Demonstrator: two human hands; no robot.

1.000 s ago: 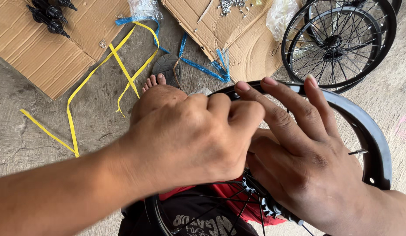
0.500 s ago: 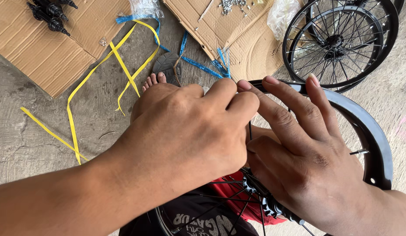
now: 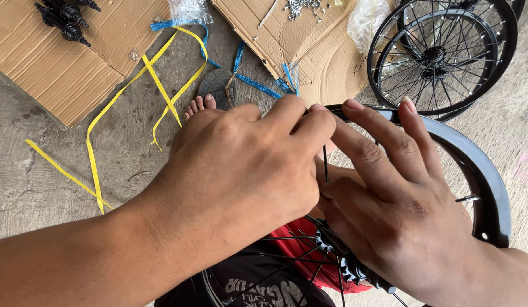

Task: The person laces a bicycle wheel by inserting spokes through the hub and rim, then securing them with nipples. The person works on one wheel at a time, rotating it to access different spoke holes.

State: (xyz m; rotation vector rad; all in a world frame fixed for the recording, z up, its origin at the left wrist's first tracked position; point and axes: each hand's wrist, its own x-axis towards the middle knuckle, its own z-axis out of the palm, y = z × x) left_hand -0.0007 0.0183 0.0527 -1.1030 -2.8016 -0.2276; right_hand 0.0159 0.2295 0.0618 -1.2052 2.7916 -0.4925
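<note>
My left hand (image 3: pixel 241 170) lies over the far edge of a black wheel rim (image 3: pixel 480 170), fingers curled together at the rim's top with a thin black spoke (image 3: pixel 325 165) running down from under the fingertips. My right hand (image 3: pixel 394 204) sits beside it, fingers spread flat across the rim, thumb by the same spoke. Whether either hand pinches the spoke is hidden. Under the hands the black hub (image 3: pixel 349 267) with more spokes rests over my lap.
Finished spoked wheels (image 3: pixel 440 57) lie at the top right. Cardboard sheets (image 3: pixel 59 62) hold black hubs (image 3: pixel 65 20) and small metal nipples (image 3: pixel 301 7). Yellow straps (image 3: pixel 93 142) and blue straps (image 3: pixel 258 85) trail on the concrete by my bare toes (image 3: pixel 198 105).
My left hand's fingers have shifted slightly right along the rim, closer to my right hand's fingers. The rim and the right hand have barely moved.
</note>
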